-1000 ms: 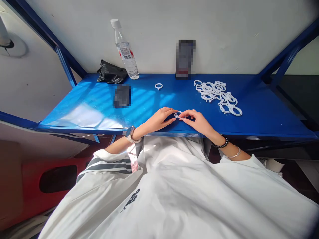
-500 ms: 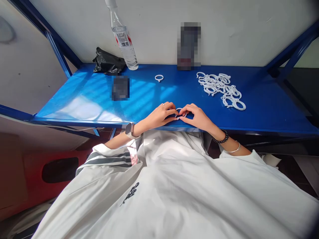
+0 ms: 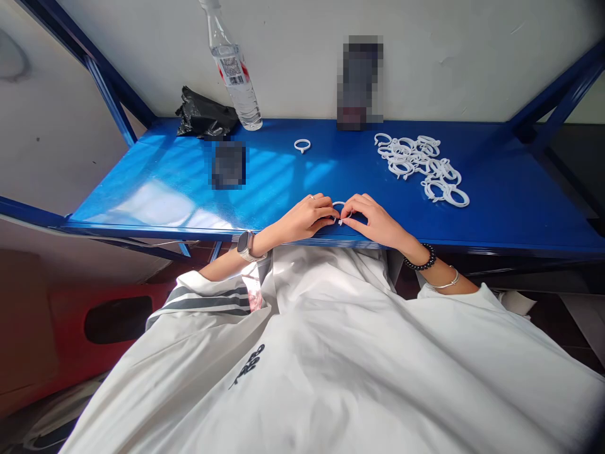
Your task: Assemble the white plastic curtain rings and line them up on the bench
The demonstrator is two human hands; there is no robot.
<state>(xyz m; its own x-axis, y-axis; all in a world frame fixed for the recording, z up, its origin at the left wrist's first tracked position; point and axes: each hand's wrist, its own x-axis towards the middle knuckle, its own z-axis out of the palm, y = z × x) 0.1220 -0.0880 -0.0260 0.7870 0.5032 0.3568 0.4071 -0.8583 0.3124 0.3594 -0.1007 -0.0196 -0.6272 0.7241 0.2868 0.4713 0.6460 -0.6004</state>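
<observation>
Near the front edge of the blue table [image 3: 283, 186], a white plastic curtain ring [image 3: 338, 203] is held between both hands. My left hand [image 3: 312, 214] pinches its left side with thumb and fingers. My right hand [image 3: 371, 217] pinches the right side, close to the small tab at the ring's near end. My fingers cover much of the ring, so its joint cannot be made out. Farther back lies a single white ring [image 3: 302, 145], apart from the others. To the right is a loose pile of white rings [image 3: 416, 161].
A water bottle [image 3: 236, 88] stands at the back left beside a crumpled black plastic bag [image 3: 203, 113]. In front of the bag lies a blurred dark object [image 3: 229, 165]. Another blurred dark object [image 3: 357, 85] leans against the wall. Blue frame posts [image 3: 111, 101] rise at the table's sides.
Both hands stay on the ring in nearly the same place, with only a slight shift of the fingers. The whole view has moved a little.
</observation>
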